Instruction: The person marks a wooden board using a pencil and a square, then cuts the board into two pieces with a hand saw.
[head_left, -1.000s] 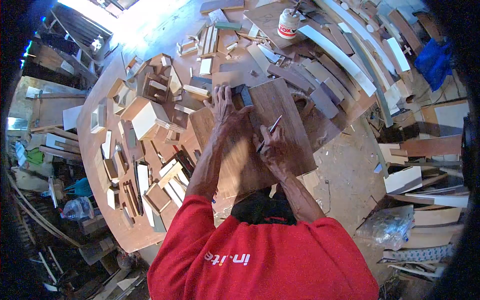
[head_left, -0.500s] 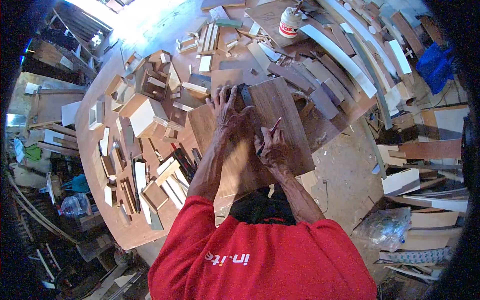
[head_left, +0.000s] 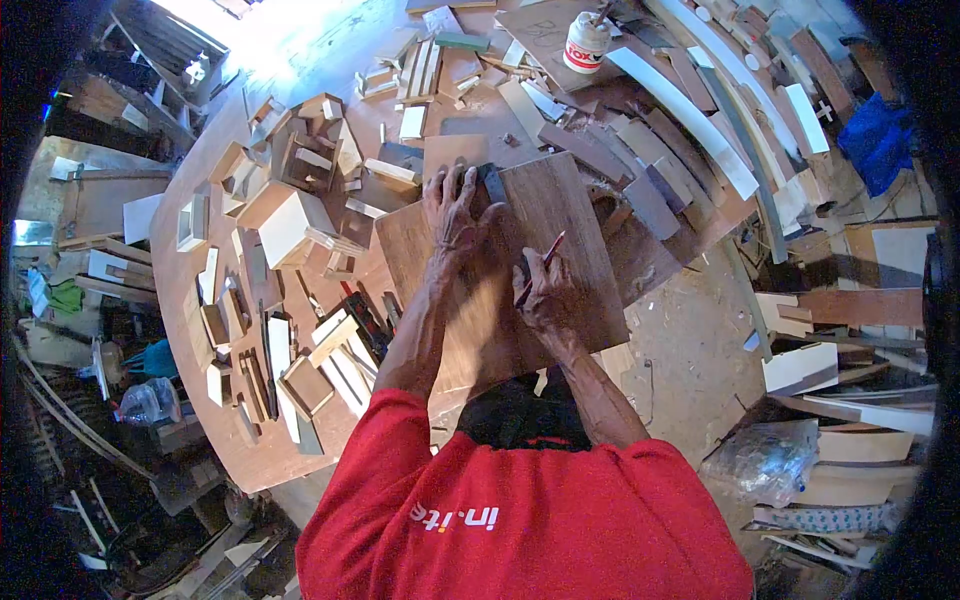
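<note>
A brown wood-grain board (head_left: 578, 220) lies at the table's front edge, before my body. My left hand (head_left: 458, 212) rests near its far edge, fingers curled over a dark, straight-edged tool (head_left: 491, 184) and thumb stretched right. The hand partly hides this tool, so its exact kind cannot be made out. My right hand (head_left: 547, 295) is closed around a red pencil (head_left: 553, 247), its upper end pointing away from me. That hand sits low over the board's middle, and the pencil's lower tip is hidden. A narrow dark edge shows beside the right fingers.
Left on the table (head_left: 190, 350) stand small wooden boxes (head_left: 296, 232) and scattered offcuts. A white glue tub (head_left: 586, 42) stands at the back right. Long curved strips (head_left: 684, 122) lie to the right, and a clear plastic bag (head_left: 765, 460) sits lower right among stacked wood.
My left fingers have drawn in around the dark tool, more of which now shows right of them. My right hand and the pencil have shifted only slightly.
</note>
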